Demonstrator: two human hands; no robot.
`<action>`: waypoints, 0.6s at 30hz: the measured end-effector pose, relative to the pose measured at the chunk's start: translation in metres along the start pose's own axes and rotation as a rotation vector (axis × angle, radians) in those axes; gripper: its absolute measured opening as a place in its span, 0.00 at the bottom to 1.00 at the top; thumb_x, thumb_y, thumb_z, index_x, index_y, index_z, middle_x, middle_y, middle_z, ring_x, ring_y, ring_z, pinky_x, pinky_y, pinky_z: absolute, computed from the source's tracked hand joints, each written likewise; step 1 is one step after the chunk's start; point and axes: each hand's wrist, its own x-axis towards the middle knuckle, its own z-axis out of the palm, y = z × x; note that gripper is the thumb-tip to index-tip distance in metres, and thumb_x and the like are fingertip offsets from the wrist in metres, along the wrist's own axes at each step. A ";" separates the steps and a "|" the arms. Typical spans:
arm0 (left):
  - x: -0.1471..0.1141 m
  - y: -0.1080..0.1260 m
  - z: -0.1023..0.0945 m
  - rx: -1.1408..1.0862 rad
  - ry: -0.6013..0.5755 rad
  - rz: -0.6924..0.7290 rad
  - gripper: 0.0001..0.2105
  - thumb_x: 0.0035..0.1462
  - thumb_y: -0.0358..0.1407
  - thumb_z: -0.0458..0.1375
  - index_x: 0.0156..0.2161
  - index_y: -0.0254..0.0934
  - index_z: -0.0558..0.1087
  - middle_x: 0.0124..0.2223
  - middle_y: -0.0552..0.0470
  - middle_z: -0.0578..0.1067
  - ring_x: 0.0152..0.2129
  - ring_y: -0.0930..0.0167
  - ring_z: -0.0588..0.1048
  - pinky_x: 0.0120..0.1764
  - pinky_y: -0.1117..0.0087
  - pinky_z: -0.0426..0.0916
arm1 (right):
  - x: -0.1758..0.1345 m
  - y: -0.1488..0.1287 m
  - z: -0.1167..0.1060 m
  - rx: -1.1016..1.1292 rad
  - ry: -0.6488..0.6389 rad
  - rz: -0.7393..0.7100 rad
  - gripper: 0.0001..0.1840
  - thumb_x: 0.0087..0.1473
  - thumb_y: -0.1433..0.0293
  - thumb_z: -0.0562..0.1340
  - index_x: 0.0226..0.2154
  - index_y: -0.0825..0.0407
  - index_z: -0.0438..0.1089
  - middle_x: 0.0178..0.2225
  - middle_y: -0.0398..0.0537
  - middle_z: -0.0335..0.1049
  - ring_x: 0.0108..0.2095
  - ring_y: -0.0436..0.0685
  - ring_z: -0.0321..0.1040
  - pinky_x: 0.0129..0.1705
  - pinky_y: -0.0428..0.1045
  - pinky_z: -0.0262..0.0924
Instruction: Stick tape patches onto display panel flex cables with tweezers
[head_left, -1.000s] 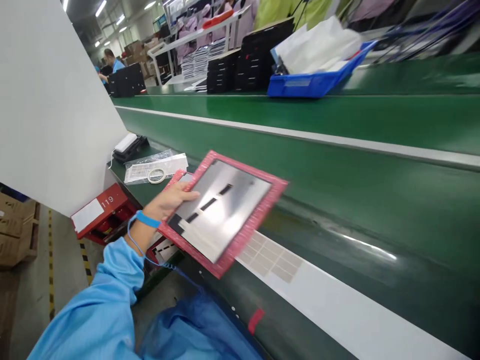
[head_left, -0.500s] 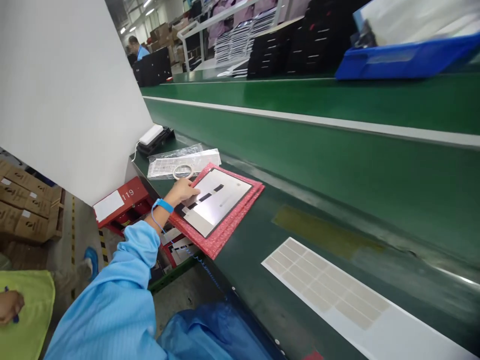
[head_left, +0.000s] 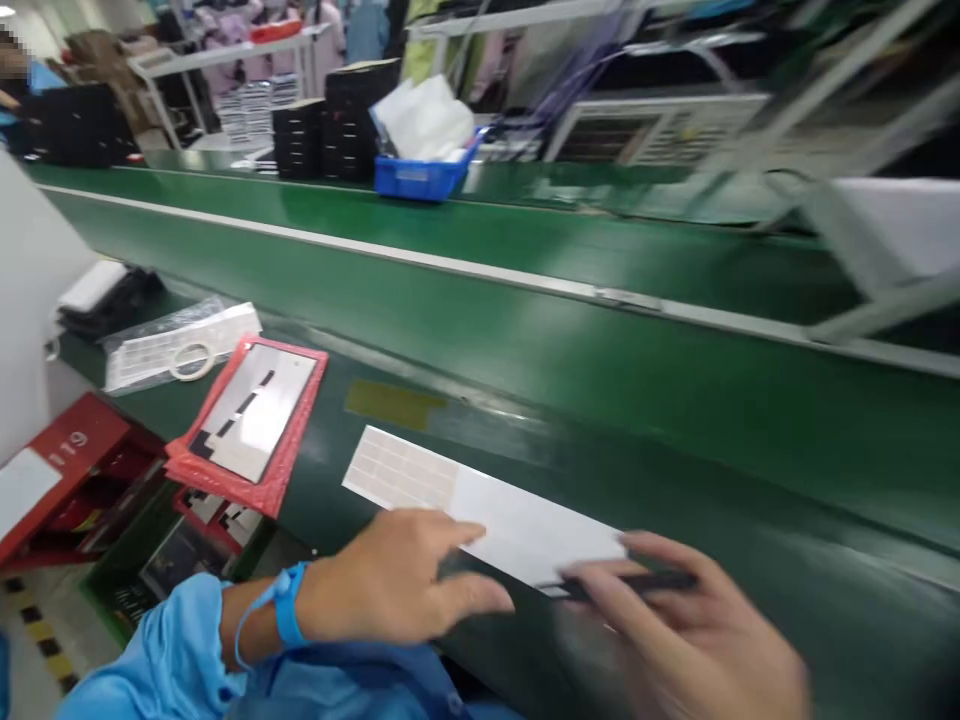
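My left hand (head_left: 394, 580), with a blue wrist strap, lies flat with fingers loosely spread at the near edge of the green bench, touching the near side of a long white label sheet (head_left: 480, 510). My right hand (head_left: 686, 635) is blurred and grips a thin dark pen-like tool (head_left: 630, 583) whose tip rests at the sheet's near right corner. The silver panel on red bubble wrap (head_left: 251, 415) lies on the bench to the left, apart from both hands.
A tape ring (head_left: 191, 360) sits on a clear bag of label sheets at far left. A red bin marked 119 (head_left: 52, 460) stands below the bench edge. Beyond runs a green conveyor (head_left: 525, 330), with a blue tray (head_left: 420, 175) and black stacks behind it.
My left hand has let go of the red-wrapped panel, which now lies on the bench, and moved right to the white label sheet. My right hand has come into view holding the tool.
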 end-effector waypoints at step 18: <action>0.127 -0.087 -0.013 0.549 0.335 -0.036 0.14 0.69 0.37 0.61 0.55 0.35 0.77 0.58 0.38 0.74 0.56 0.54 0.69 0.57 0.50 0.68 | 0.177 0.009 0.101 0.048 -0.100 -0.170 0.29 0.39 0.47 0.78 0.30 0.50 0.71 0.27 0.47 0.79 0.24 0.54 0.74 0.24 0.46 0.69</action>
